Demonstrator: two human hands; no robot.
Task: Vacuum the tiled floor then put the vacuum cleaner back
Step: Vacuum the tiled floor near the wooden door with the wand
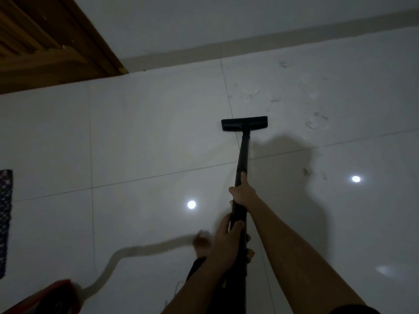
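A black vacuum wand runs from my hands down to a flat black floor head, which rests on the glossy white tiled floor. My right hand grips the wand higher up its length. My left hand grips it closer to my body. A grey hose curves left across the floor to the red vacuum body at the bottom left corner. Scraps and dust lie scattered on the tiles ahead and to the right of the head.
A wooden door stands at the upper left, with the white wall and skirting behind the floor. A patterned mat lies at the left edge. Ceiling lights reflect in the tiles.
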